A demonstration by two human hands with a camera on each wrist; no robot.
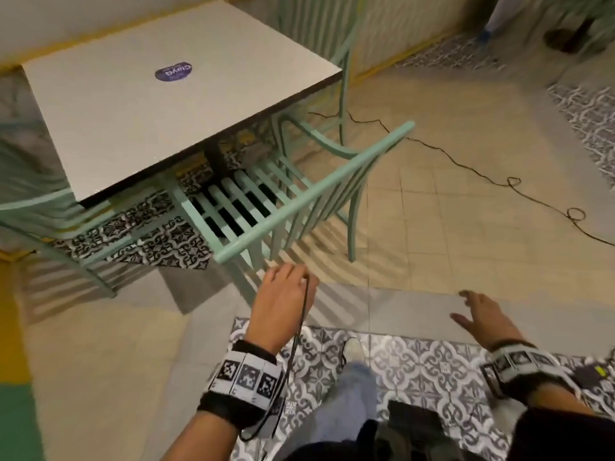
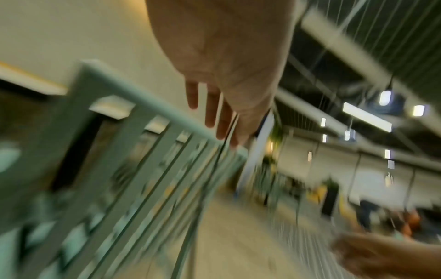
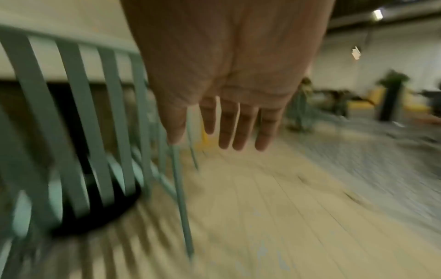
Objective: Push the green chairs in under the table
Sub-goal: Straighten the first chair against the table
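Note:
A mint-green slatted chair (image 1: pixel 299 197) stands at the near right side of the white table (image 1: pixel 133 128), the front of its seat under the tabletop and its back rail slanting toward me. My left hand (image 1: pixel 284 287) hovers just short of the near end of that rail, fingers relaxed and holding nothing. The left wrist view shows the left hand (image 2: pixel 222 117) beside the blurred chair back (image 2: pixel 148 111) without touching it. My right hand (image 1: pixel 479 312) is spread open over the floor, well right of the chair. In the right wrist view the right hand (image 3: pixel 233 122) has straight fingers, with the chair's slats (image 3: pixel 78 117) to its left.
A second green chair (image 1: pixel 50 211) sits at the table's left side and a third (image 1: pixel 319 28) at its far side. A black cable (image 1: pixel 466 164) trails across the tiled floor on the right. A purple sticker (image 1: pixel 173 72) is on the tabletop. My leg (image 1: pixel 346 404) is below.

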